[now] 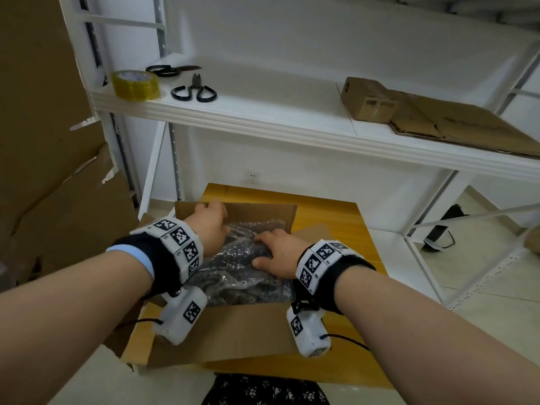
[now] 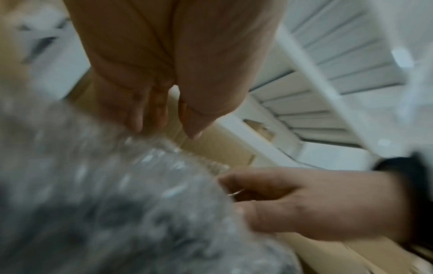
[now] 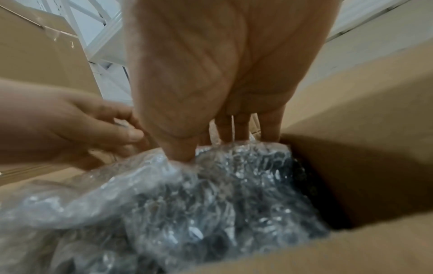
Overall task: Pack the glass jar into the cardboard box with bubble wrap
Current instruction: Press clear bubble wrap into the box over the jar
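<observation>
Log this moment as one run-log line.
stage: padding | wrap: inside box | right hand: pressing wrap | left hand: at wrap, contact unclear | jar: not visible

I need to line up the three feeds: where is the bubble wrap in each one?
Head: bubble wrap at lower centre, inside the open cardboard box, between both hands.
Left wrist: fills the lower left, blurred.
Right wrist: bottom centre, under the fingers.
Shared landmark: the right hand pressing on it.
</observation>
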Demonstrator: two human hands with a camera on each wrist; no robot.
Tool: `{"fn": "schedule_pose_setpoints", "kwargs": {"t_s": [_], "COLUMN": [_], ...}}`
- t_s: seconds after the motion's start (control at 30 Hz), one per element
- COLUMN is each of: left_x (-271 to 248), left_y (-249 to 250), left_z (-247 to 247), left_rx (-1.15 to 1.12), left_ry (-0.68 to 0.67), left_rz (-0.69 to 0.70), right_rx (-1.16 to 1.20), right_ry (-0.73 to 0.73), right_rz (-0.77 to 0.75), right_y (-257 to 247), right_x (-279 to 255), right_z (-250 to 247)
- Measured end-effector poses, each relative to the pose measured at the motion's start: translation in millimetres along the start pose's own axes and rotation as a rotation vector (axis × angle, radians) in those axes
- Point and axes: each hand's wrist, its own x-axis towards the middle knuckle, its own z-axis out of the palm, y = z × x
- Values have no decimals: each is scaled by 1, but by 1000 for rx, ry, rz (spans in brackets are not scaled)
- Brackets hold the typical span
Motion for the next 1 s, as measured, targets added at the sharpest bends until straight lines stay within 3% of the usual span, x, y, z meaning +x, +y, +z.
{"fn": "schedule_pose_setpoints", "kwargs": {"t_s": [0.1,0.17,0.23,0.47,1.0], "left_x": [-18,-28,-30,-21,-16], "left_y": [14,21,23,18,18], "left_z": [-13,-6,6,26,22], "left_rx": [203,381,412,154,346], "left_ry": [-133,-287,-374,-352,-484], "left_rz": [114,133,122,9,-7], "right_rx": [-18,-42,-64,-81,-411], "right_ry": [-28,-54,-69,-132,-195], "right_rz": [17,31,40,23,14], "right_y": [-1,-3,-7,-4,-4], "right_x": [3,6,6,-1,28], "right_z": [-1,-2,-4,-12,-5]}}
